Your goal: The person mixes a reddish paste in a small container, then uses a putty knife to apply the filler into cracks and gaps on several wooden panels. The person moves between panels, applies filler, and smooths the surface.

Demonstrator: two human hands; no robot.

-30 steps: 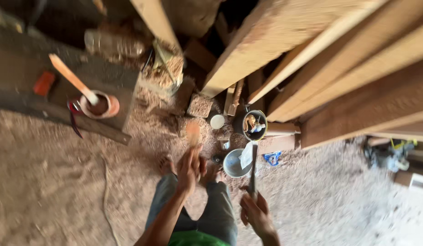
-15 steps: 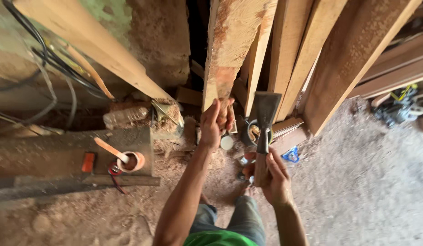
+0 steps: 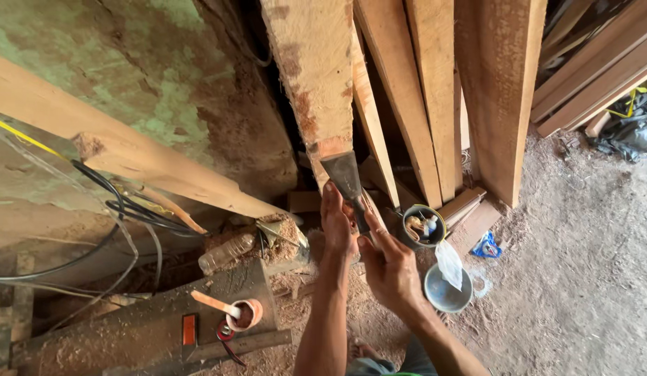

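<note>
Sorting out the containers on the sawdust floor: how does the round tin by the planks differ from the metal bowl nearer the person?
The round tin is dark with a yellowish rim; the metal bowl is plain grey. The tin holds small odds and ends; the bowl shows a bare inside, with a clear plastic bag draped over its edge. The tin sits against the leaning planks, the bowl out on the floor. Both are round, open-topped and upright.

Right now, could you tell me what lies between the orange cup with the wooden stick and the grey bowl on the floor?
In the head view, both forearms cross that sawdust-covered stretch between cup and bowl.
</note>
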